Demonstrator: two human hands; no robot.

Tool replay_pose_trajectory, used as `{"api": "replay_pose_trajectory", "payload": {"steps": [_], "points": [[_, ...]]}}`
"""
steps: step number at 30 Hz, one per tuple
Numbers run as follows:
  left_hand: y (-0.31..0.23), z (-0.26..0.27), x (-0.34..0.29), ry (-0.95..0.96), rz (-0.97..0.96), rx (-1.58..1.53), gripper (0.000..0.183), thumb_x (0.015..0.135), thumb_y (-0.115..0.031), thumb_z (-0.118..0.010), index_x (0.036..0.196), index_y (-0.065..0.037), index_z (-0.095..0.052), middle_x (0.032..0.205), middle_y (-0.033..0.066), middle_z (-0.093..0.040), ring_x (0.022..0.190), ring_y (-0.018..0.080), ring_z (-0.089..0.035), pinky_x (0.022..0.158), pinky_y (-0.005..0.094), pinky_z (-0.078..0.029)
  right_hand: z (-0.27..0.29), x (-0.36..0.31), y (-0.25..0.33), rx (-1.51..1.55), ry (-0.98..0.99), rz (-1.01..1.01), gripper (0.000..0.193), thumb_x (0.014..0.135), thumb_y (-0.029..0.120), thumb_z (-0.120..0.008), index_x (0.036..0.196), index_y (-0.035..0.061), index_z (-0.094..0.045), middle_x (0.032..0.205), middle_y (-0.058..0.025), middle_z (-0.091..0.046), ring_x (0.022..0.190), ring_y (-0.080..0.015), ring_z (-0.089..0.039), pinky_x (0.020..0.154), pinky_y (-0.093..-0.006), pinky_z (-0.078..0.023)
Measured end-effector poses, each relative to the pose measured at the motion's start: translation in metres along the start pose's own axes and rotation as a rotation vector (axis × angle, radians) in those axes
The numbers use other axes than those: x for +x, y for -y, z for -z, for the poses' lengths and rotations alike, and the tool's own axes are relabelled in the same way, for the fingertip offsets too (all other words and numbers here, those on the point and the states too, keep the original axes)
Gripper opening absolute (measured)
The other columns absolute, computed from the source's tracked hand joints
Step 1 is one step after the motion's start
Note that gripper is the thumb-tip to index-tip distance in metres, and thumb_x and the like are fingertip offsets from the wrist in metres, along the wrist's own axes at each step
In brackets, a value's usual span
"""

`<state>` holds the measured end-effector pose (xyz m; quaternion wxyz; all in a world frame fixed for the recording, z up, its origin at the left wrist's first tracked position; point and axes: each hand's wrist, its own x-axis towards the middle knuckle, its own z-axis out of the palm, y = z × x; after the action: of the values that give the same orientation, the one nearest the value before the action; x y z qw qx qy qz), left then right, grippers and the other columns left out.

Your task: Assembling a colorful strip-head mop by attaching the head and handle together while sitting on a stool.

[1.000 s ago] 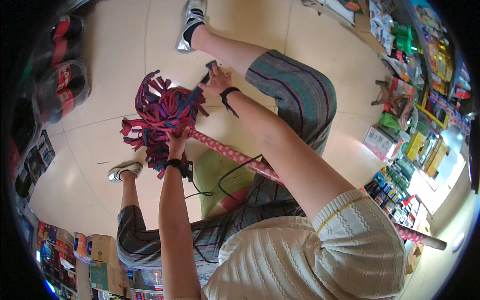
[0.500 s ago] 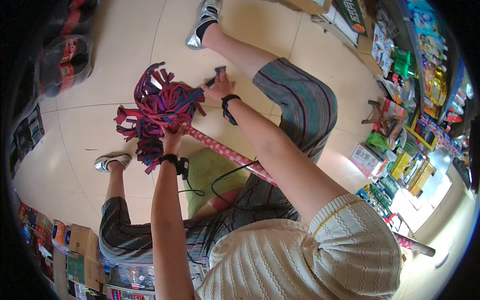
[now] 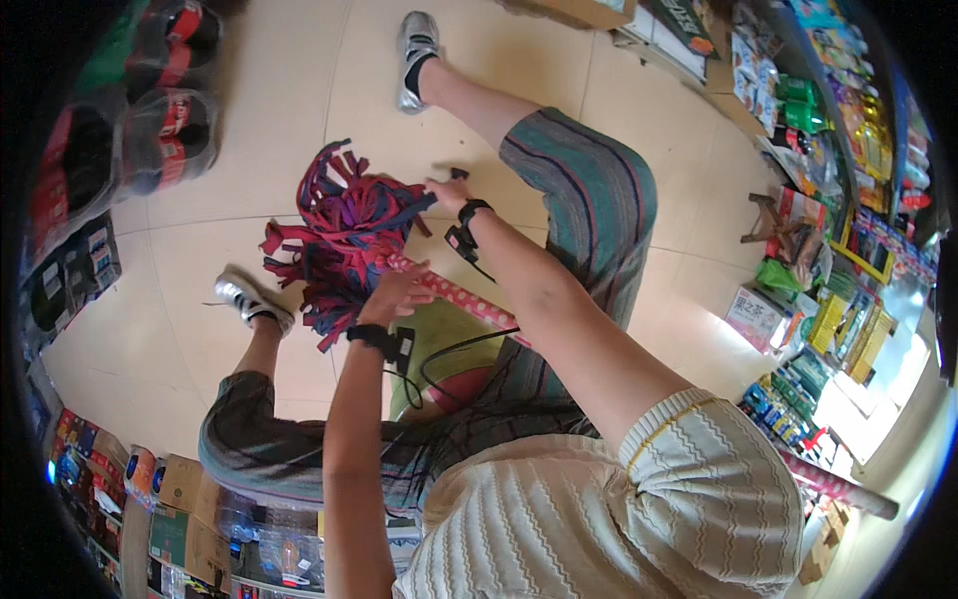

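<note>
Mop head [image 3: 349, 225], red/purple/navy cloth strips, sits over tiled floor [image 3: 499, 60]. R hand [image 3: 447, 193], just to the right of mop head, is closed on a dark strip [image 3: 411, 210] running out from it; tip pokes past the fingers. L hand [image 3: 396, 295], just below-right of mop head, has fingers at the pink dotted pole [image 3: 469, 302]; can't tell if it's gripping. Pole runs down-right from mop head. Green padded thing [image 3: 444, 329] = below-right of mop head. Silver shoes [image 3: 417, 60]: 1 upper-right of mop head, 1 lower-left. Wrapped bottles [image 3: 170, 145]: upper-left of it.
</note>
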<state>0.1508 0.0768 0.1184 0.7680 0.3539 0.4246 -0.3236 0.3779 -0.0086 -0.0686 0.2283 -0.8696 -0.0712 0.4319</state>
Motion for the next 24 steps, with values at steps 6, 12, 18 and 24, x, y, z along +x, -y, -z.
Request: {"api": "replay_pose_trajectory", "payload": {"steps": [6, 12, 18, 24], "points": [[0.028, -0.007, -0.019, -0.169, -0.038, -0.037, 0.051, 0.090, -0.047, -0.066, 0.128, -0.012, -0.064, 0.108, 0.0068, -0.067, 0.091, 0.0218, -0.070, 0.081, 0.0413, -0.048, -0.008, -0.080, 0.092, 0.082, 0.253, 0.193, 0.067, 0.082, 0.063, -0.063, 0.086, -0.0033, -0.071, 0.081, -0.0158, -0.071, 0.079, -0.0278, -0.067, 0.077, -0.0375, -0.049], [0.053, 0.019, 0.004, -0.018, -0.158, -0.362, 0.018, 0.098, -0.021, -0.058, 0.105, -0.004, -0.060, 0.086, 0.0075, -0.066, 0.074, 0.0221, -0.068, 0.069, 0.0408, -0.062, 0.001, -0.149, 0.128, -0.115, 0.477, 0.120, 0.058, 0.086, 0.060, -0.063, 0.088, 0.0025, -0.073, 0.079, -0.0075, -0.067, 0.071, -0.0208, -0.058, 0.066, -0.0357, -0.046], [0.060, -0.001, -0.001, -0.099, -0.186, -0.351, 0.020, 0.098, -0.021, -0.059, 0.107, -0.004, -0.060, 0.094, 0.0084, -0.067, 0.079, 0.0205, -0.068, 0.071, 0.0395, -0.064, 0.040, -0.147, 0.113, -0.296, 0.414, 0.097, 0.054, 0.085, 0.057, -0.067, 0.098, 0.0042, -0.073, 0.099, -0.0089, -0.069, 0.091, -0.0188, -0.061, 0.083, -0.0353, -0.047], [0.072, -0.018, 0.004, -0.212, -0.133, -0.320, 0.018, 0.089, -0.020, -0.071, 0.099, -0.007, -0.064, 0.094, 0.0071, -0.067, 0.081, 0.0198, -0.068, 0.065, 0.0363, -0.063, 0.044, -0.109, 0.029, -0.299, 0.098, 0.323, 0.057, 0.082, 0.053, -0.066, 0.089, -0.0028, -0.071, 0.082, -0.0202, -0.070, 0.078, -0.0326, -0.068, 0.075, -0.0396, -0.052]]}}
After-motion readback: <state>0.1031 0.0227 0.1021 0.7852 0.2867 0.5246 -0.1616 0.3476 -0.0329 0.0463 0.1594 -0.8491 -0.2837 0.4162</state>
